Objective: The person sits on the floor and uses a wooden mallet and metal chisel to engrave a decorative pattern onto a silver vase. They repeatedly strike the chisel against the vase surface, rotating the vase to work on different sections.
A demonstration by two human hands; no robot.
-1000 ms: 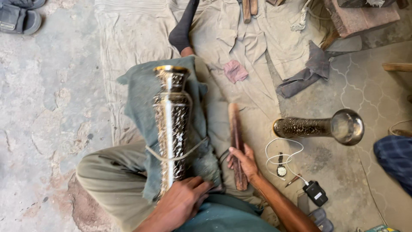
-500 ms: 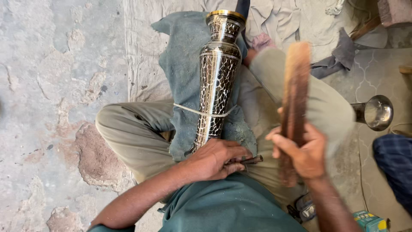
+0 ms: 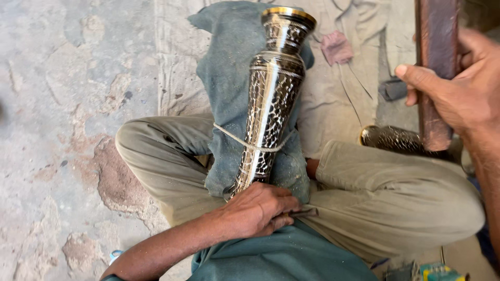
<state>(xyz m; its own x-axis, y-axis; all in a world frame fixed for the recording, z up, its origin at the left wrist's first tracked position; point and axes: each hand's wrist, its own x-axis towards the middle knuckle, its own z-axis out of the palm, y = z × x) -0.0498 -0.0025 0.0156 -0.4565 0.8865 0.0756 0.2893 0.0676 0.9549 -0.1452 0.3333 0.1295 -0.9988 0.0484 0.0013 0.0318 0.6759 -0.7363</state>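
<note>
Metal vase is steadied at its base by left hand, fingers curled together; wooden stick is clamped in right hand.

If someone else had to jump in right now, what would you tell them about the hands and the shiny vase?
Left hand: closed around a thin metal tool at the base of the tall engraved metal vase.
Right hand: raised, gripping a wooden stick upright.
Vase: lies on a grey-blue cloth across the lap, tied on with string.
Second vase: lies on the floor behind the right knee.
Done: vase tied down, pattern covers its body.
Left: cannot tell.
</note>
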